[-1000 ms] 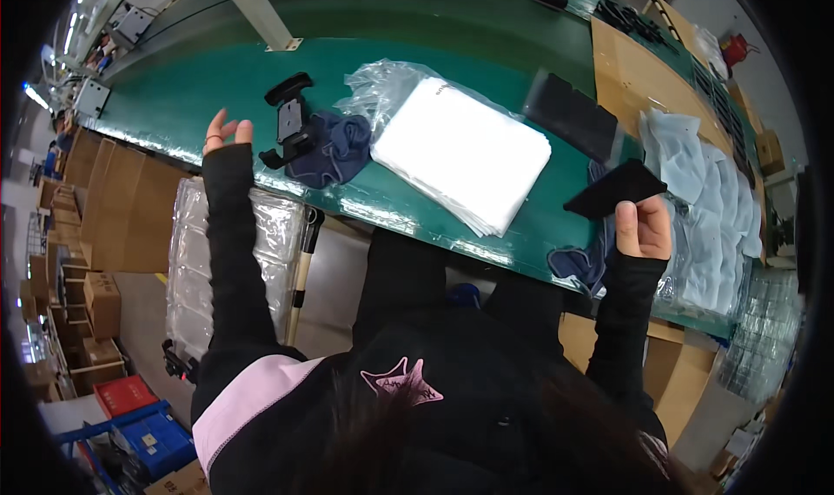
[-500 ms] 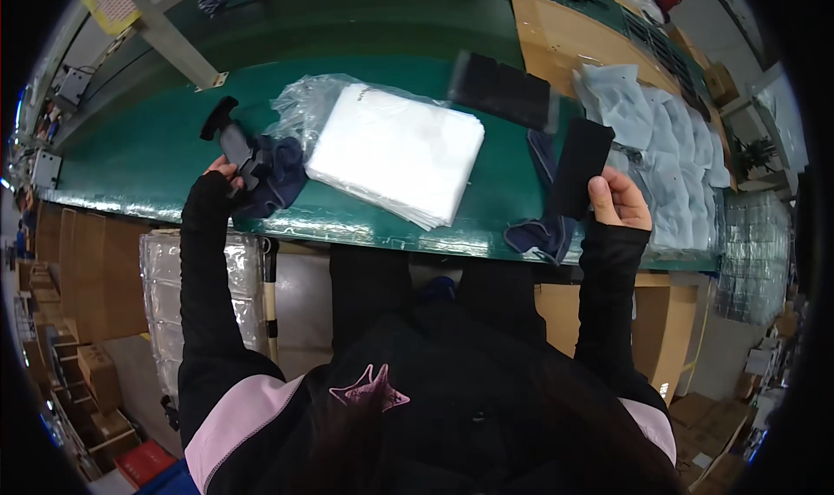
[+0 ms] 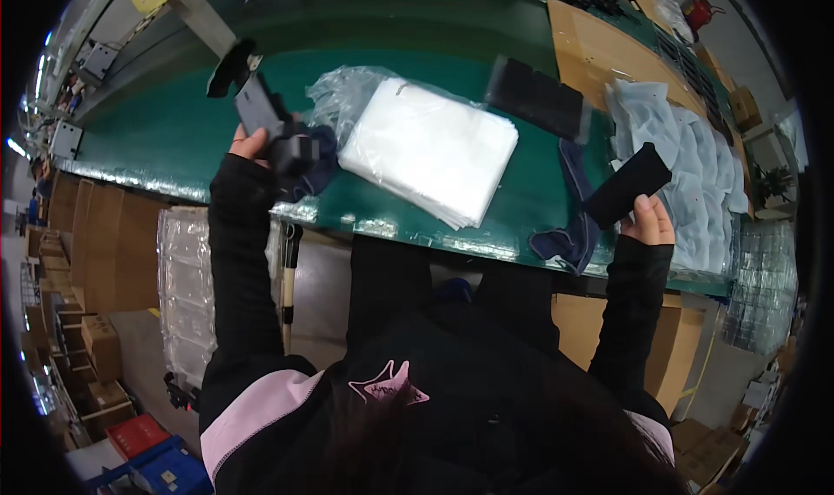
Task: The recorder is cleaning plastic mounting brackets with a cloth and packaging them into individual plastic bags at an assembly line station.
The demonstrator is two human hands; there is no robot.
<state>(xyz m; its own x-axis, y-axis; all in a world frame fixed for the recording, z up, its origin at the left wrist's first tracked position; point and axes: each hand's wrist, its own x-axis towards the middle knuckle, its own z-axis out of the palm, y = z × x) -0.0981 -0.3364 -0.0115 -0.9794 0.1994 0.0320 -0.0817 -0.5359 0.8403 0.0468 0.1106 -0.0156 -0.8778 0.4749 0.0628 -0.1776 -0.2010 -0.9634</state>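
Note:
My left hand grips a grey and black bracket-like device with a wide black head, held over the left part of the green bench. Crumpled navy cloth lies just beside it, partly hidden by the device. At the right, my right hand pinches the lower edge of a flat black sleeve-like piece, tilted up to the right. Another navy cloth lies below that piece, near the bench's front edge. Between the hands sits a stack of white plastic bags, with clear film at its left.
A black flat pack in clear plastic lies behind the right hand. Several pale blue-grey wrapped bundles fill the bench's right end, beside a brown cardboard sheet. A metal post rises at the back left.
My left hand has lifted the device up from beside the navy cloth. My right hand has tipped the black piece further to the right. The whole view has shifted slightly.

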